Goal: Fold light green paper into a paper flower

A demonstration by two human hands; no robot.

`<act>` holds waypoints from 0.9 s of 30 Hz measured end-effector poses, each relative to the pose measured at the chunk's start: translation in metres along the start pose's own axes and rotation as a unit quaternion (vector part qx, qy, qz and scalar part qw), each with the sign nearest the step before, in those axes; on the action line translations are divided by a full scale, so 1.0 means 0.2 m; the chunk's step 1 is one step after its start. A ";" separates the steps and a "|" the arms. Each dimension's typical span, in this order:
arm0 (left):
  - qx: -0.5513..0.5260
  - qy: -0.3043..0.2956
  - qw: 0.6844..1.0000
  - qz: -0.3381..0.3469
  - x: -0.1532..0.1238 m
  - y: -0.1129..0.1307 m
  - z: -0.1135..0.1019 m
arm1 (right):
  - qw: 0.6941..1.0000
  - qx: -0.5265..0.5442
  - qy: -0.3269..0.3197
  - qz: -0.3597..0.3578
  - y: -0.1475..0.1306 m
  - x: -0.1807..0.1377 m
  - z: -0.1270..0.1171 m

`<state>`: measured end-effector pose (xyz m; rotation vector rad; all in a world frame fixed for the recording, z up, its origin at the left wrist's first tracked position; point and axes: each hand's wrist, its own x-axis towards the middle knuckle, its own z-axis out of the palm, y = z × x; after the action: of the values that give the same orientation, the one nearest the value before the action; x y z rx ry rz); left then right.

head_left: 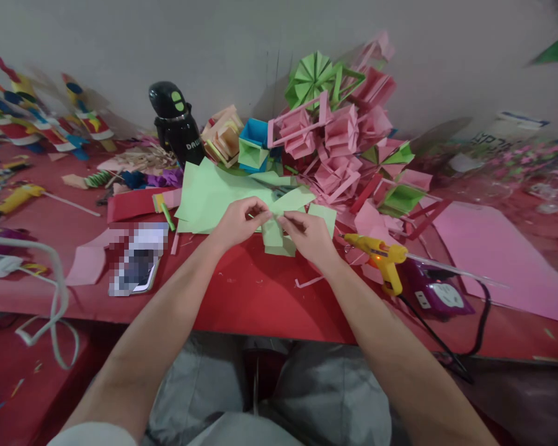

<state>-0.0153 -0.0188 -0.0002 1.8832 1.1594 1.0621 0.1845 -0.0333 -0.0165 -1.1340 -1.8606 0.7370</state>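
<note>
Between my two hands is a folded piece of light green paper (273, 232), pinched at its top edge from both sides. My left hand (242, 220) grips its left part with thumb and forefinger. On the other side my right hand (309, 232) pinches it close by, the fingertips of both hands almost meeting. Large light green sheets (209, 195) lie flat just behind and to the left. Scissors (283, 191) rest on those sheets, partly covered by a green strip. A yellow glue gun (376, 254) lies to the right of my right hand.
Pink folded paper pieces (339, 136) pile up behind on the right, near a black flask (179, 127). A phone (142, 260) lies at the left. A purple power socket (439, 291) with cables and a large pink sheet (502, 260) are on the right.
</note>
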 end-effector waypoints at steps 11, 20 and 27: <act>0.014 -0.016 0.999 0.048 -0.01 0.00 0.01 | 1.000 -0.002 -0.013 -0.010 -0.02 0.00 0.00; 0.015 -0.012 0.999 0.037 -0.01 0.01 0.02 | 1.000 0.007 -0.017 -0.008 -0.01 0.00 0.00; 0.054 0.011 0.997 0.062 -0.02 0.01 0.03 | 0.996 0.049 0.064 -0.022 0.01 0.01 0.01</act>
<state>-0.0105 -0.0236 -0.0022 2.0554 1.1443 1.1098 0.1837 -0.0312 -0.0193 -1.0490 -1.7186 0.7066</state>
